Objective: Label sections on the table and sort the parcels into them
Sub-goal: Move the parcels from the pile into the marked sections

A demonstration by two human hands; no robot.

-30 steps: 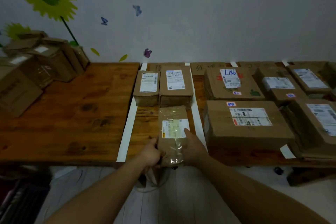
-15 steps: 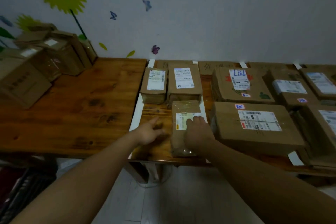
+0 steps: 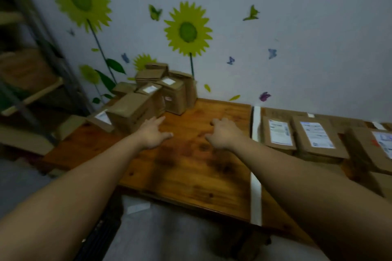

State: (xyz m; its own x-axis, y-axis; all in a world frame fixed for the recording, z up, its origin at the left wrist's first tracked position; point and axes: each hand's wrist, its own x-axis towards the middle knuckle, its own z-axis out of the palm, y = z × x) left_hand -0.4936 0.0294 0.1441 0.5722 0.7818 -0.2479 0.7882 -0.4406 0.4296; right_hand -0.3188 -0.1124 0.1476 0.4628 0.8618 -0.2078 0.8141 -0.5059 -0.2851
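Parcels (image 3: 148, 95) not yet sorted are stacked just beyond the fingers (image 3: 160, 119) of the left hand (image 3: 154, 133), which are stretched out, released, and close to the nearest box. One parcel is best taken squarely by its sides and its label read before a section is chosen. To the right, the right hand (image 3: 222, 133) is held over the bare table (image 3: 191, 171), loosely bent and grasping nothing. Further right of it, past a white tape strip (image 3: 256, 154), sorted parcels (image 3: 316, 137) are laid flat.
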